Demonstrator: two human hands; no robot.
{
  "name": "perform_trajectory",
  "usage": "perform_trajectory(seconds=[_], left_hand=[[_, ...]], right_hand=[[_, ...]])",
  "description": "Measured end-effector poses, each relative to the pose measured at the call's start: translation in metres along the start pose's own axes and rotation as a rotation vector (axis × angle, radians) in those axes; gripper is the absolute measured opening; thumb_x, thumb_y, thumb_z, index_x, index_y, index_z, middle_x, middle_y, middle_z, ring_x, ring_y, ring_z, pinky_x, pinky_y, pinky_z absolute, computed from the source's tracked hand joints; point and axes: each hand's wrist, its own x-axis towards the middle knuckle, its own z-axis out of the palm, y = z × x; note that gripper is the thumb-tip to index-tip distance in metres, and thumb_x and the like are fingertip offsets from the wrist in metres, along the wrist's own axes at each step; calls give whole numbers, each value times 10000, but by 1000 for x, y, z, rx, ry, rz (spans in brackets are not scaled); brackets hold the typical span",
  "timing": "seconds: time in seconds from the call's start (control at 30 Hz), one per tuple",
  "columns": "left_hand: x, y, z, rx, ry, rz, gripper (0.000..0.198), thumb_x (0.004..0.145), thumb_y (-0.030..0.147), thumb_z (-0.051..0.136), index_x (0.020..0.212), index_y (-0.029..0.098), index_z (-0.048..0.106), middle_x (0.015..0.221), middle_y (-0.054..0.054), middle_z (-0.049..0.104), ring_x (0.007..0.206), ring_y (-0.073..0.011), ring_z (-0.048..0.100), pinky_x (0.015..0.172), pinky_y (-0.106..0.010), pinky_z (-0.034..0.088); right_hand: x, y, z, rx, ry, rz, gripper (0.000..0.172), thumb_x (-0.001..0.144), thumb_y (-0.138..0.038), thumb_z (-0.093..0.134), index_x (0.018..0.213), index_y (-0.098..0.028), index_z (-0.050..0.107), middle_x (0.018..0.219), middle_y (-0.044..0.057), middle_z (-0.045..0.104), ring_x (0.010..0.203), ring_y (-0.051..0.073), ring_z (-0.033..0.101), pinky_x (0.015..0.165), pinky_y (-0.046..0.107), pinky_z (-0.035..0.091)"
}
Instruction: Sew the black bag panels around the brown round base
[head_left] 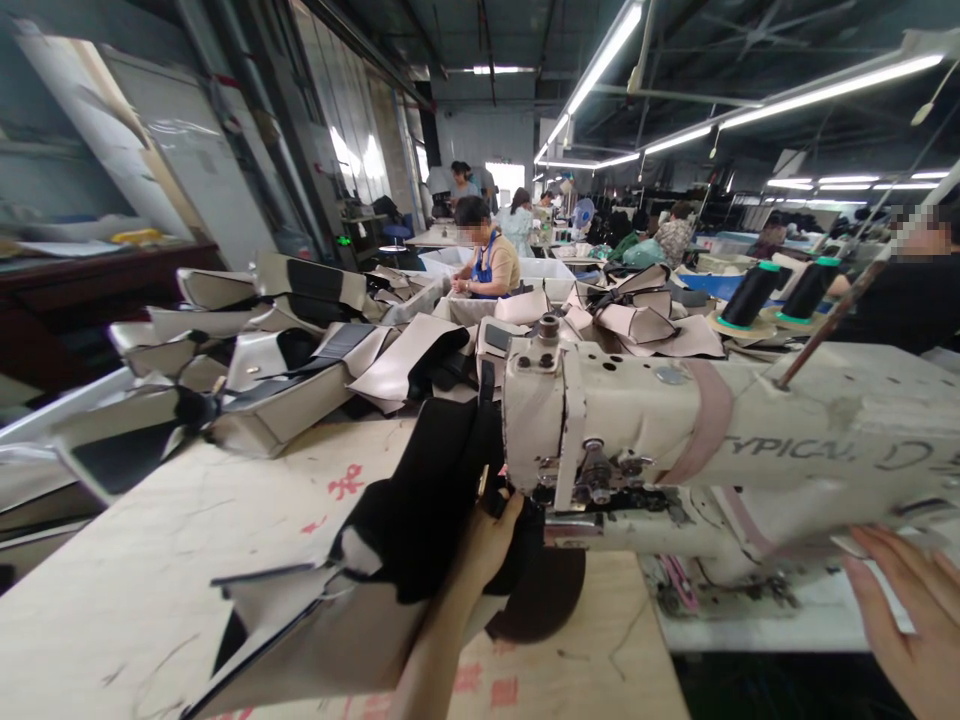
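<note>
Right hand (911,615), near right corner, lies flat and spread beside the sewing machine (720,450) base, holding nothing; grip wide, likely just steadying. Left hand (487,540) reaches up centre, fingers closed round a black-and-beige cover (405,540), pinching it against the needle head, apparently to keep the seam lined up under the foot. Cover trails left and near across the worktop (150,560), its beige panel sagging off the near edge. Farther left, finished pieces (285,360) are stacked in a heap, within reach. Two thread cones (780,292) stand behind the machine, feeding down. Another person (487,260) works far centre.
</note>
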Motion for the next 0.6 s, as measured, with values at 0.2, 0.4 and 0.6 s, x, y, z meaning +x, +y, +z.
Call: perform_trajectory(seconds=[0.2,0.4,0.6], left_hand=[[0,0,0,16,-11,12,287,822,369,395,822,193,621,948,-73,657,992,-224,565,975,-361,345],[-1,4,-2,26,-10,-13,278,811,349,389,762,201,619,886,-66,671,1007,-230,559,944,-357,375],[-2,5,-3,39,-34,-26,291,818,363,379,804,199,620,921,-68,664,1047,-230,545,969,-349,353]], right_hand=[[-5,3,14,-9,53,60,474,800,-372,554,1198,-118,509,1178,129,528,1112,304,477,994,455,334],[-10,1,18,56,69,99,495,793,-366,569,1216,-118,503,1188,138,523,1112,318,478,985,455,338],[-56,-6,48,-35,107,102,533,808,-345,555,1295,-162,442,1209,127,529,1105,334,494,911,448,378]])
